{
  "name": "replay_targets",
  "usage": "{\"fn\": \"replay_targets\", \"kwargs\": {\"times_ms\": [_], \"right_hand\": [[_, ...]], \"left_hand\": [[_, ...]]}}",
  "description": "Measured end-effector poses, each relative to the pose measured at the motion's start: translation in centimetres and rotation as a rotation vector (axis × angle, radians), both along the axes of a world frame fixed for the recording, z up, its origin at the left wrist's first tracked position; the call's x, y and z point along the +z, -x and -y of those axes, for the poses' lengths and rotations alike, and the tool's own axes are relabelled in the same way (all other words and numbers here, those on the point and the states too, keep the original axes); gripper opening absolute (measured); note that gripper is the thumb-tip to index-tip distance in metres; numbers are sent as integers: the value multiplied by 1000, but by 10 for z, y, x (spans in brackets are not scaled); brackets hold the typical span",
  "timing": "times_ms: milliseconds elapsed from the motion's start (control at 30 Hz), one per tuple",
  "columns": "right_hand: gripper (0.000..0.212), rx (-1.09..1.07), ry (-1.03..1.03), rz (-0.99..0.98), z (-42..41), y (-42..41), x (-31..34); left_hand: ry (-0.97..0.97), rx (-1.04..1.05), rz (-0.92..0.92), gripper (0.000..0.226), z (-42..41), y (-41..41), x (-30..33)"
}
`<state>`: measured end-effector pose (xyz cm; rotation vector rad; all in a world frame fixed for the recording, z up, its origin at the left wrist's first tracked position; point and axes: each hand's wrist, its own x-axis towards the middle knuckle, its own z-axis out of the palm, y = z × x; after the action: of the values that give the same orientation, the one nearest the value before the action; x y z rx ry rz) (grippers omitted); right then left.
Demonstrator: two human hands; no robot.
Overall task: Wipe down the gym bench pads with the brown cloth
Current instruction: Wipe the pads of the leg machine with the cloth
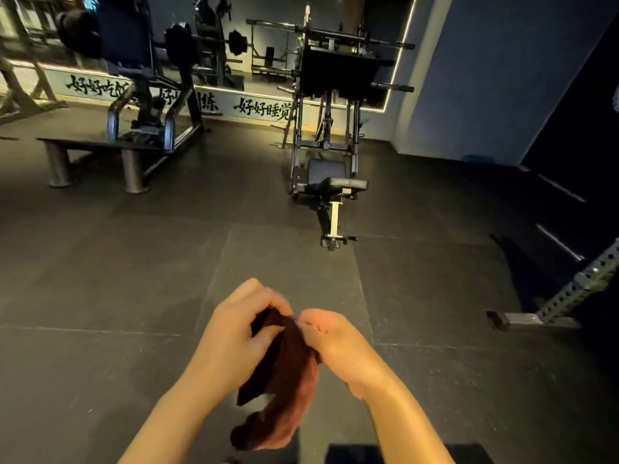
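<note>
Dim gym room with a dark rubber floor [134,262] filling most of the frame. A mirrored wall with painted black lettering runs across the upper left and centre, and a plain blue-grey wall stands at the upper right.

At the lower centre, two bare forearms reach forward. The left hand [234,333] and the right hand [330,333] meet close together, both gripping the upper edge of the brown cloth [284,380]. The fingers of each hand are curled around the fabric, pinching it near the top. The rest of the cloth hangs down in a loose bunch toward the bottom of the frame, touching nothing else that can be seen.

An adjustable gym bench [330,185] with dark pads sits in the centre of the frame, inside a tall black weight machine [330,72]. It is well apart from the hands. A low flat bench [93,145] on thick metal legs stands at the centre left, in front of another machine. A perforated steel rack foot [549,309] enters from the right edge.

Wiping seems not to have begun; the step in hand looks like gathering or folding the cloth. The next move likely calls for walking to a bench and pressing the cloth flat on a pad.

No containers are visible.
</note>
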<state>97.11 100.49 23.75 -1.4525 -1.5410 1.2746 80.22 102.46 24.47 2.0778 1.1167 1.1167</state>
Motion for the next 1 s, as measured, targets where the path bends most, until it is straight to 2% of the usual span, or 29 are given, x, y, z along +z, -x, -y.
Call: {"fn": "replay_targets", "kwargs": {"times_ms": [67,167,233,367,400,567,633,700,733,800,867,900,1000], "right_hand": [[28,-61,-97,40,-47,0,2],[21,-130,-179,22,-116,4,13],[19,-200,-236,8,-161,8,18],[21,-303,-302,17,-242,16,33],[20,-333,-331,47,-259,14,36],[17,-434,-342,169,-334,-8,39],[17,-405,-341,273,-367,-15,34],[30,-315,-326,329,-401,-22,25],[37,-257,-306,383,-419,-26,19],[42,-112,-280,621,-462,-35,6],[33,-43,-286,921,-508,-45,-4],[27,-74,-285,969,-531,-52,-10],[20,-253,-363,782,-604,-84,-18]], "left_hand": [[16,62,70,45,-45,-1,-4],[212,63,105,66,-126,10,-8],[285,-16,-24,59,-181,20,-12],[243,-28,-253,22,-282,36,-11],[221,-16,-271,21,-306,38,-10],[176,-31,-125,28,-396,38,-1],[184,-43,-84,25,-429,34,1],[174,-40,-66,23,-463,30,-2],[153,-35,-78,22,-481,29,-6],[124,-32,-143,19,-521,26,-13],[135,-58,-203,17,-568,18,-15],[158,-79,-237,16,-591,13,-13],[284,-187,-318,16,-661,-8,-1]]}}
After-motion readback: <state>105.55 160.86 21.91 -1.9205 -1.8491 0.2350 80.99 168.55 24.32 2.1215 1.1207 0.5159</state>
